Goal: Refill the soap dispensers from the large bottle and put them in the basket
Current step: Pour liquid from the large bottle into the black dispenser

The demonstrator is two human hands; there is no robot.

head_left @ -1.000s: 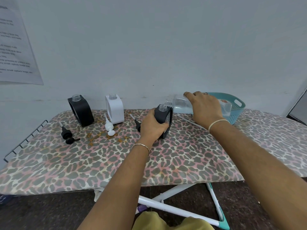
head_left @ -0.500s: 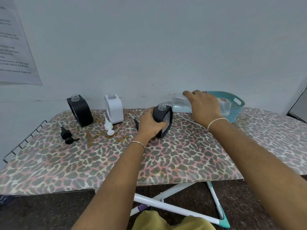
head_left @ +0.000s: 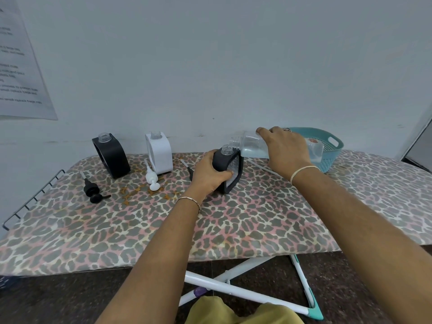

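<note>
Clear large bottle [head_left: 253, 148], clasped in right hand [head_left: 286, 149], tipped just above black dispenser [head_left: 228, 169] gripped by left hand [head_left: 210, 175]: centre mouths, tilt slowly, basket [head_left: 332, 146] behind bottle.

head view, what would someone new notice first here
Mid-table, the right hand tips a large clear bottle on its side, mouth just above the open neck of a black dispenser steadied by the left hand. Left of them stand two more uncapped dispensers, black and white, pumps lying in front. A teal basket waits far right.
</note>
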